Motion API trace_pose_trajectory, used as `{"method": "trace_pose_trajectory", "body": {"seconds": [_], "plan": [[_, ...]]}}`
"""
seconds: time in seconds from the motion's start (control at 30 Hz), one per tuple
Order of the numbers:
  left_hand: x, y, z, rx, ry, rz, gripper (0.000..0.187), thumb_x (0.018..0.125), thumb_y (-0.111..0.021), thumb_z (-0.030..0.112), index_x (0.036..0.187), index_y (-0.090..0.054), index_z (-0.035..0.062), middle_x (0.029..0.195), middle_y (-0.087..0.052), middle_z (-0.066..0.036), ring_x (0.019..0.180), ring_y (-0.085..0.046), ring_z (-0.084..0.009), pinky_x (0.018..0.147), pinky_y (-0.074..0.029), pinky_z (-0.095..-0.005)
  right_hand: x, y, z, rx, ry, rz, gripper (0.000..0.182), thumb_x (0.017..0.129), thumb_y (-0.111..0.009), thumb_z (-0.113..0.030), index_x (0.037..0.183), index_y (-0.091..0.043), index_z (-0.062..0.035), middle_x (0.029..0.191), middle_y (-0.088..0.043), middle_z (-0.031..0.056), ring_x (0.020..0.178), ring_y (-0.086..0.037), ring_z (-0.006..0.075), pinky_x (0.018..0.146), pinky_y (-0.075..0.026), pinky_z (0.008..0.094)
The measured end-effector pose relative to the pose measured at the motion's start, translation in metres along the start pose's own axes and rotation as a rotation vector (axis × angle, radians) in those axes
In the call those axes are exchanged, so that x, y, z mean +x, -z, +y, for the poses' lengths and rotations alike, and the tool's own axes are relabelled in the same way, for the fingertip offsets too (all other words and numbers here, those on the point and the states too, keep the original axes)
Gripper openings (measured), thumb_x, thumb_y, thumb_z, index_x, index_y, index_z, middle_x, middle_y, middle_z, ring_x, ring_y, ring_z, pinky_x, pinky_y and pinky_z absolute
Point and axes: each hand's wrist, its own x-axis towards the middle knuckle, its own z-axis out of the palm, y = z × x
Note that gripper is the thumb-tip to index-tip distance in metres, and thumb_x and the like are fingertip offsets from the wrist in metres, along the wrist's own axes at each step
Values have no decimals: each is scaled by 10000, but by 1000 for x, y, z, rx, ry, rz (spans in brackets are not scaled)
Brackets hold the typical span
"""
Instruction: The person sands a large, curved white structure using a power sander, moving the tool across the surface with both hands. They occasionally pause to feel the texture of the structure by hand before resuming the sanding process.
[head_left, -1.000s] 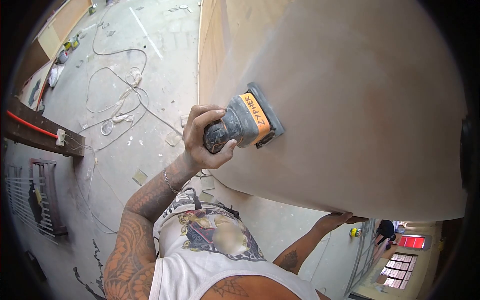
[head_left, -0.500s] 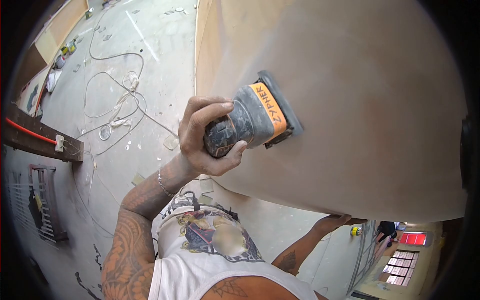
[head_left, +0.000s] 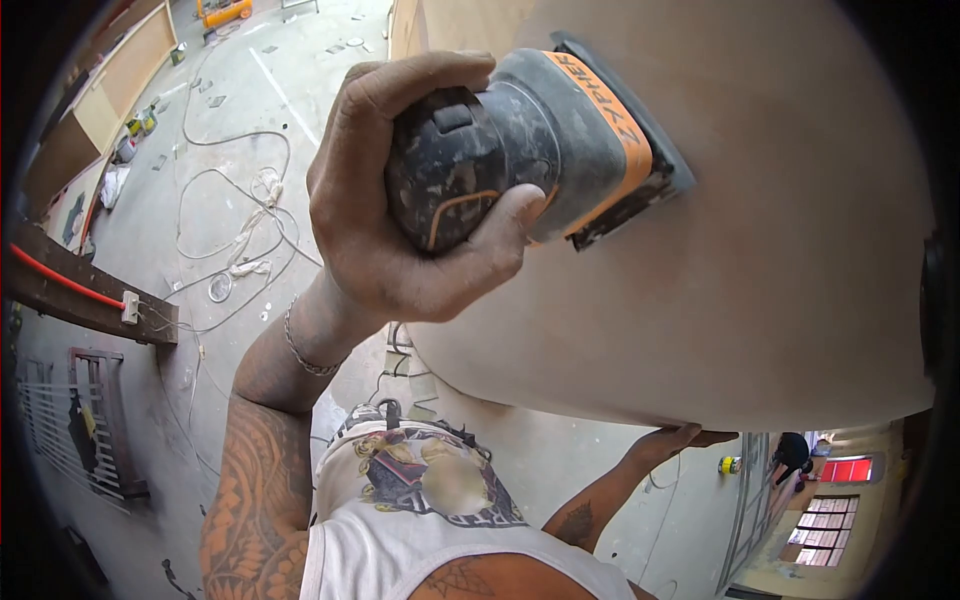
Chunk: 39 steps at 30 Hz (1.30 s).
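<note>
My left hand [head_left: 400, 200] is wrapped round the black rear body of an electric sander [head_left: 560, 130], thumb below and fingers above. An orange band marked ZYPHER runs round the sander near its flat pad. The pad lies against a large, smooth, curved panel [head_left: 780, 230] with a dusty brown-grey surface. Down at the panel's lower edge, my right hand [head_left: 680, 438] lies flat against the rim with its fingers stretched out. Part of that hand is hidden by the panel.
Cables [head_left: 270, 205] lie looped on the dusty floor at left. A dark beam [head_left: 90, 290] carries a red cord and a socket. A slatted rack [head_left: 95, 430] stands lower left. An orange machine [head_left: 222, 12] is far off, and a crouching person [head_left: 790, 455] is at right.
My left hand and the sander have moved up and right across the panel and appear larger, nearer the camera. My right hand stays at the lower edge.
</note>
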Motion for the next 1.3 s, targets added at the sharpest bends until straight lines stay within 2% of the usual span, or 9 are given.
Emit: {"method": "trace_pose_trajectory", "body": {"seconds": [0.07,0.13,0.2,0.5,0.6,0.7,0.8,1.07,1.3], "plan": [[-3,-5,-9,-41,-31,53,626,755,-789,127,1303,-535,-39,1136,-610,-145,977,-617,-196,860,-520,-310,1,7,8,-86,-15,-2,1061,974,-273,-800,1633,119,-67,1698,98,211,1581,2,352,1268,-137,512],[-14,-8,-19,-50,-55,68,611,729,-783,113,1278,-559,-32,1094,-606,-132,934,-610,-184,817,-528,-302,0,7,9,-86,-40,6,1054,977,-262,-800,1632,130,-74,1699,108,208,1584,8,349,1269,-140,509],[-31,-9,-26,-12,-83,52,601,736,-771,121,1278,-558,-30,1102,-603,-147,950,-610,-200,826,-530,-316,-1,3,5,0,-65,14,1085,957,-303,-821,1636,141,-101,1699,86,190,1575,-81,358,1259,-200,511],[-66,-9,-64,-80,-3,30,569,771,-750,139,1282,-554,-17,1119,-592,-171,1000,-612,-231,858,-539,-346,1,5,17,-9,-47,24,1052,976,-278,-802,1635,142,-98,1707,129,170,1584,-52,345,1267,-188,495],[-61,-10,-66,-85,-14,28,573,778,-756,156,1282,-552,-24,1117,-603,-172,981,-621,-238,852,-540,-345,2,7,19,-105,-43,26,1124,928,-228,-868,1629,132,-67,1696,146,222,1586,79,343,1271,-102,526],[-39,-5,-60,-36,-63,19,595,767,-771,158,1287,-550,-29,1117,-620,-178,974,-630,-233,856,-540,-343,3,5,17,-119,9,33,1079,957,-253,-831,1633,140,-88,1705,105,191,1587,-10,346,1268,-178,508],[-26,-7,-59,-103,-65,51,581,773,-766,156,1282,-549,-23,1118,-622,-168,986,-623,-227,853,-541,-343,2,1,1,-144,-96,59,1114,932,-235,-861,1631,136,-77,1701,102,204,1588,18,353,1270,-166,523],[-35,-4,-67,-80,-68,17,579,788,-766,180,1287,-551,-20,1108,-623,-150,969,-615,-208,855,-531,-331,2,3,6,-170,-93,58,1114,924,-239,-863,1634,134,-89,1697,122,215,1587,58,369,1271,-152,545],[-11,-3,-72,-130,-102,27,595,778,-768,149,1305,-548,-17,1118,-627,-144,964,-619,-196,850,-533,-323,4,3,14,-107,-18,57,1064,972,-240,-811,1630,121,-58,1697,114,218,1590,28,335,1275,-124,506]]}}
